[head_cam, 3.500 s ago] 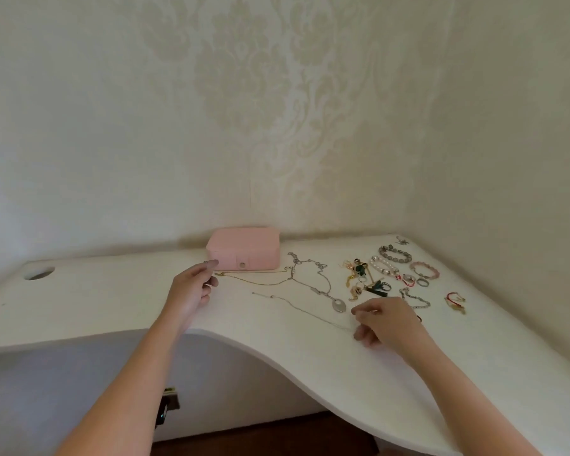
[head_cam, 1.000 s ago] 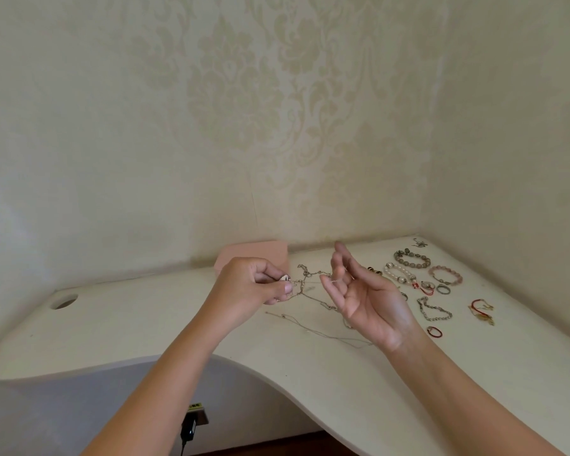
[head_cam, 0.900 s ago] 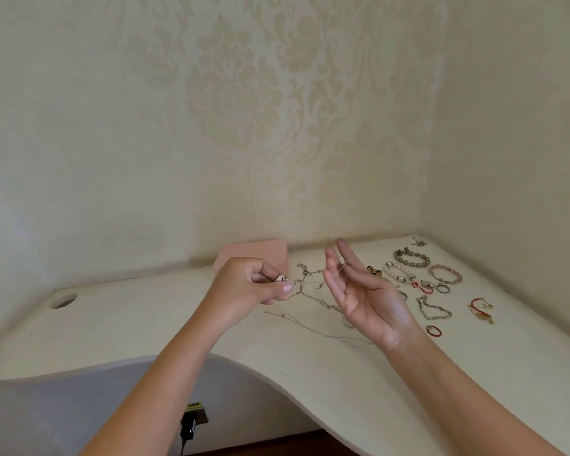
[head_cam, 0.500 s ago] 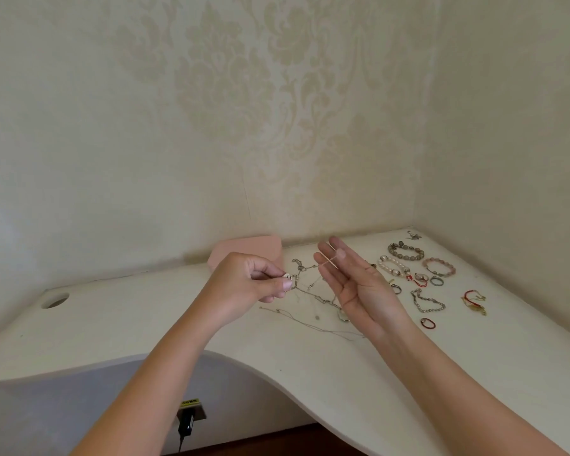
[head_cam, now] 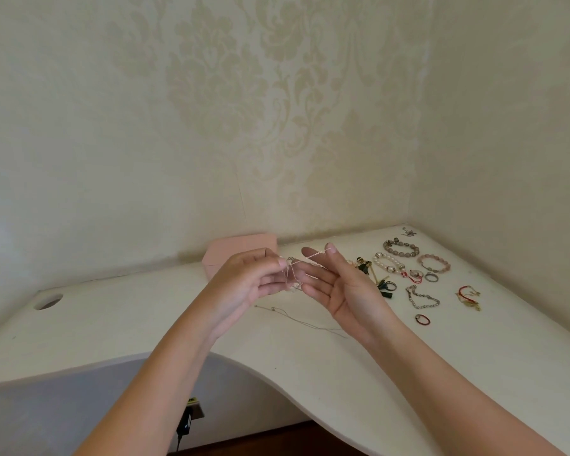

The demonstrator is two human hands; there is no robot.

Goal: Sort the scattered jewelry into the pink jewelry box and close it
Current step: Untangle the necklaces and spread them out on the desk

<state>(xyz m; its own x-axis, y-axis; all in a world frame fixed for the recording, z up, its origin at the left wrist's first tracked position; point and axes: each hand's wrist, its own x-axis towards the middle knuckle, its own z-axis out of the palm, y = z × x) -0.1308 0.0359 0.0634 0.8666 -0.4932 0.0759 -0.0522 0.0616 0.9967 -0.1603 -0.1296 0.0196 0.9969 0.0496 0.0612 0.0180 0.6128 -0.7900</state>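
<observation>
**Fine chain stretched between two raised hands**

At the centre of the frame, both hands are lifted above the white table [head_cam: 112,327]. The left hand [head_cam: 244,284] pinches one end of a thin gold chain [head_cam: 310,256] between thumb and curled fingers. The right hand [head_cam: 341,289] lies open, palm turned up and toward the left hand, fingers straight; the chain runs over its upper fingertips [head_cam: 330,248] and hangs in loops between the two hands.

The pink jewelry box [head_cam: 241,247] sits at the back of the table by the wall, just behind the left hand and partly hidden by it.

Below the hands, a thin silver chain [head_cam: 305,325] lies on the table. At the right of the frame lie a grey bead bracelet [head_cam: 401,248], a pearl bracelet [head_cam: 387,263], a pink bead bracelet [head_cam: 434,263], a silver link bracelet [head_cam: 421,298] and a red cord bracelet [head_cam: 469,294].
</observation>
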